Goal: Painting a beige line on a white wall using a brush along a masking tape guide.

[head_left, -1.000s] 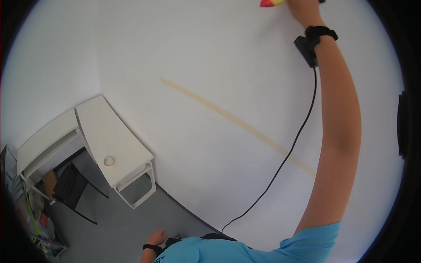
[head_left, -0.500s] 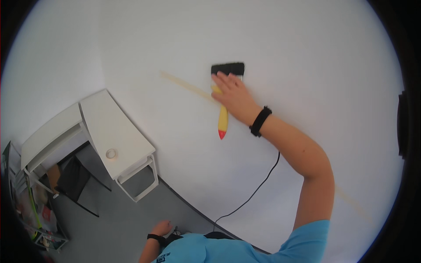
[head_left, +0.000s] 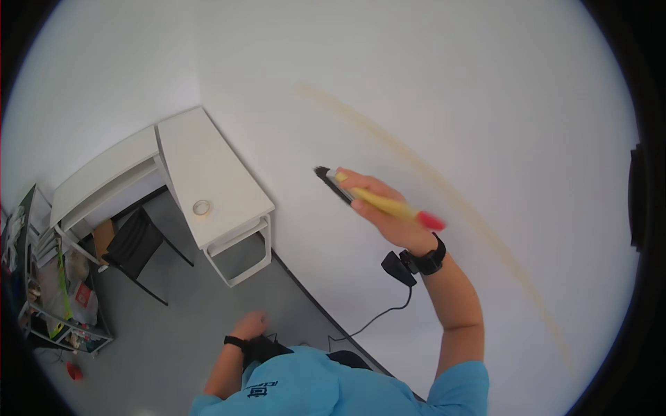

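My right hand (head_left: 381, 208) is closed around a wide paintbrush (head_left: 388, 202) with a yellow handle, a red handle end and black bristles. The brush is tilted with its bristles to the upper left, in front of the white wall (head_left: 485, 118); I cannot tell whether they touch it. A pale yellow stripe (head_left: 444, 184) crosses the wall beyond the hand, slanting down to the right. Low beside my body, my left hand (head_left: 251, 324) is loosely curled with nothing seen in it.
A white desk (head_left: 225, 163) stands left against the wall, with a roll of tape (head_left: 201, 207) on it. A black chair (head_left: 135, 243) and a crowded shelf rack (head_left: 62, 291) are farther left. A black cable (head_left: 371, 319) runs from a small black device (head_left: 398, 268) at my right wrist.
My right hand has come down with the paintbrush. The brush has turned from flat-on, handle downward, to edge-on, handle toward the lower right. The view has shifted too.
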The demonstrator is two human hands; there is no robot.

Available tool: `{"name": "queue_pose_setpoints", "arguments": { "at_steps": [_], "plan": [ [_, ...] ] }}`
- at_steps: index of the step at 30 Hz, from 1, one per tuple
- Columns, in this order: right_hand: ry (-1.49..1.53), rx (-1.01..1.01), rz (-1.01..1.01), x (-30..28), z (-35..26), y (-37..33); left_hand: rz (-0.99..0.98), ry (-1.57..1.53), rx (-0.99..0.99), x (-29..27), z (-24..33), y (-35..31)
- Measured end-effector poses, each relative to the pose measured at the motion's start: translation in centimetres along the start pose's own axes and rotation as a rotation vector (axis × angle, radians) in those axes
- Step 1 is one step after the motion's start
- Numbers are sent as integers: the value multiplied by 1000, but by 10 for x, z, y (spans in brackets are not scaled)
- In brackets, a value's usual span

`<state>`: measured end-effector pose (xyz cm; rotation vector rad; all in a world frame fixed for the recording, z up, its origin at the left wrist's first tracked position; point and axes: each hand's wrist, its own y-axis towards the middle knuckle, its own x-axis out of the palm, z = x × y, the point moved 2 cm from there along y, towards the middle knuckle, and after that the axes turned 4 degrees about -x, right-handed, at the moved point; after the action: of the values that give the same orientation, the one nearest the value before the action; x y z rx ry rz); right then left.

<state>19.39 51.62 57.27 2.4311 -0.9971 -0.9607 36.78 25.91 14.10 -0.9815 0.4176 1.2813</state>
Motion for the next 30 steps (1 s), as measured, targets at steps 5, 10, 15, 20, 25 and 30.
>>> {"name": "queue_pose_setpoints", "arguments": {
  "at_steps": [5,10,15,20,25,30],
  "plan": [
    [871,238,215,28,23,6,213,-11,167,-57,1,8],
    [1092,209,401,60,38,32,255,-118,195,-123,10,8],
    [1082,128,519,89,61,50,295,-96,242,-155,-47,28],
    [600,353,732,119,103,39,249,-170,238,-183,-102,31],
    [396,506,960,125,102,5,-3,-70,91,-209,-138,47],
    [130,544,1077,116,68,-21,-55,21,168,-239,-120,80]
  ]
}}
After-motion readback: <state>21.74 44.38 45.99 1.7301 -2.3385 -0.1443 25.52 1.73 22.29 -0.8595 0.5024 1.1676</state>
